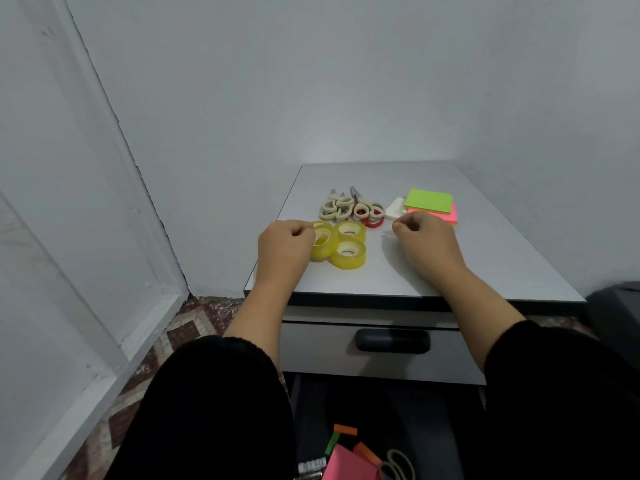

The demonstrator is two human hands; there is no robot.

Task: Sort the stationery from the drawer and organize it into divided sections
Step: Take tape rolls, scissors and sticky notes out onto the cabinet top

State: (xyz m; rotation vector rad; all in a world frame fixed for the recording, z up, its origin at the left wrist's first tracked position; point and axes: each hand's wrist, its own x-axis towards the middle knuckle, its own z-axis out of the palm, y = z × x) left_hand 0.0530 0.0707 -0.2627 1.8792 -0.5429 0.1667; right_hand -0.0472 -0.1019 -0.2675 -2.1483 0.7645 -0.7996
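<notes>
Nothing here reads cleanly. The one bit of print sits on a small white label [312, 464] down in the open drawer [433, 427], beside the pink notes [348, 465]: a short row of dark characters, too blurred and small to make out. The tape rolls [341, 242], scissors [353, 207] and sticky-note pads [431, 204] on the cabinet top [485, 258] show no lettering, brand or number that can be read.
</notes>
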